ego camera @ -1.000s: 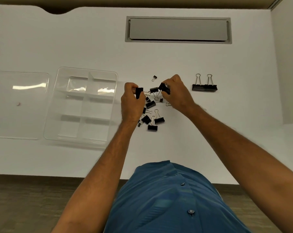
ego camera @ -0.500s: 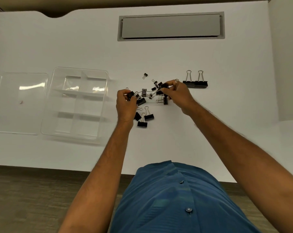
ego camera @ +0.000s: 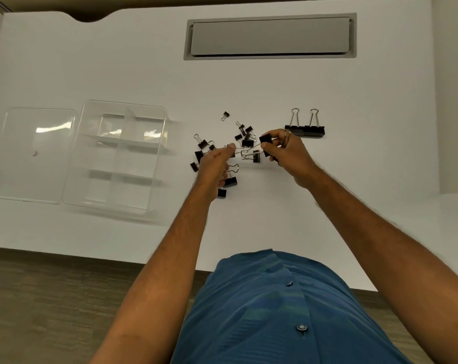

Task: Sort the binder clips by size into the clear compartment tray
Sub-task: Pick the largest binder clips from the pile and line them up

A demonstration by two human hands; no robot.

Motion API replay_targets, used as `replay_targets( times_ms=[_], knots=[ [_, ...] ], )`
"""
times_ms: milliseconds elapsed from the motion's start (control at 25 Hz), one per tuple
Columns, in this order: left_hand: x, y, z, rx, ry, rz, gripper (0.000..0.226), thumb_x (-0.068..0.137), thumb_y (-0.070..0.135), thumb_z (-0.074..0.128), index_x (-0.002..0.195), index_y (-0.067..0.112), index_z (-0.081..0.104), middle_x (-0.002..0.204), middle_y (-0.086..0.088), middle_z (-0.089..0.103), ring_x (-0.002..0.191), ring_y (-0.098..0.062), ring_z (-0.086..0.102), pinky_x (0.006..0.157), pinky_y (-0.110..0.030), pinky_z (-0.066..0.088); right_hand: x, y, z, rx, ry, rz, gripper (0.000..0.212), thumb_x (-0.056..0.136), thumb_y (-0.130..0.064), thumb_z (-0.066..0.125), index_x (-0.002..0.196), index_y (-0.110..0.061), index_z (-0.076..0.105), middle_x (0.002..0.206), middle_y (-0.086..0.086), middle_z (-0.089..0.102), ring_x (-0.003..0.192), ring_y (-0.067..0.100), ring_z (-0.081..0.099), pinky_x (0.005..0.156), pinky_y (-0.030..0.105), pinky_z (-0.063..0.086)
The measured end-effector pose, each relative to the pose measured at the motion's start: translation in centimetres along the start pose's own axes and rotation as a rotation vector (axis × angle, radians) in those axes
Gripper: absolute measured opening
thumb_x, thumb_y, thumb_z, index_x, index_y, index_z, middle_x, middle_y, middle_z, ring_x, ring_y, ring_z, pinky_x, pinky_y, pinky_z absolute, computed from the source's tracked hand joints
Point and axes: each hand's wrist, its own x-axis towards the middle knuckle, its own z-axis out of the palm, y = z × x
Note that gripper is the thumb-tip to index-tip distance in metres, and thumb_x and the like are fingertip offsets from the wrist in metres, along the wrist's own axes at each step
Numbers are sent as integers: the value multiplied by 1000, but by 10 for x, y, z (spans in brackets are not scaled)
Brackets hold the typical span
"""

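Note:
Several black binder clips (ego camera: 245,143) of mixed sizes lie scattered on the white desk. My right hand (ego camera: 288,156) grips a medium black clip (ego camera: 265,139) between thumb and fingers, just above the pile. My left hand (ego camera: 213,166) pinches a wire handle at its fingertips, over the pile's left side, and hides some clips beneath it. Two large clips (ego camera: 304,130) lie side by side to the right of my right hand. The clear compartment tray (ego camera: 122,158) stands to the left with nothing visible in its compartments.
A clear lid (ego camera: 36,153) lies flat left of the tray. A grey cable hatch (ego camera: 270,36) is set into the desk at the back. The desk's front edge runs just before my blue shirt.
My hands have drawn closer together over the pile. The left hand shifted right and now pinches a wire handle. The right hand keeps its clip.

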Motion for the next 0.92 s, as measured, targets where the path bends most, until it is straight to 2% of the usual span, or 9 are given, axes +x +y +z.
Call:
replay_targets(
  times_ms=[160,320,520,640,680,800,840,920],
  knots=[
    [2,-4,2,-51,3,77,30,90,36,70,105,11,71,65,2,47,41,-5,34,38,-16,27,-2,5,1,15,-5,40,21,95,-17,69,115,-16,67,82,-6,66,70,7,60,52,10,43],
    [8,0,-5,-138,57,54,17,92,32,68,91,15,68,67,3,53,41,-6,32,38,-16,24,-6,11,-2,48,31,83,23,96,-14,67,118,-11,65,88,2,66,70,7,59,51,10,43],
    [20,-3,-9,50,181,79,19,90,31,69,94,13,72,53,10,51,47,-10,36,42,-18,31,-12,16,-7,52,88,117,19,96,-16,67,115,-14,64,90,4,69,68,9,60,51,11,43],
    [20,-3,-6,164,234,136,14,90,31,64,86,19,69,68,6,61,54,-12,49,44,-20,41,-16,19,-13,49,127,139,13,95,-20,67,107,-20,63,91,4,71,66,11,61,52,13,44],
    [18,-2,-5,184,244,153,14,91,31,62,91,19,69,75,6,64,57,-11,53,45,-20,44,-18,20,-15,47,138,148,11,95,-21,67,106,-21,63,92,4,72,66,11,62,53,14,44],
    [6,0,1,194,304,192,27,95,36,58,115,18,58,83,14,56,67,-1,54,58,-22,48,-25,24,-24,52,173,179,12,96,-25,65,107,-21,62,92,2,73,66,11,63,55,19,44],
    [3,-1,5,184,318,194,25,96,35,56,115,20,54,82,15,52,68,-1,52,61,-24,48,-27,26,-29,64,192,190,13,96,-25,65,108,-20,61,91,2,73,66,12,63,55,20,44],
    [0,-4,15,74,286,172,5,95,27,48,98,23,51,72,12,46,60,-7,42,55,-27,40,-33,29,-42,109,241,212,15,96,-24,63,110,-18,61,91,3,73,66,13,64,53,21,43]
  ],
)
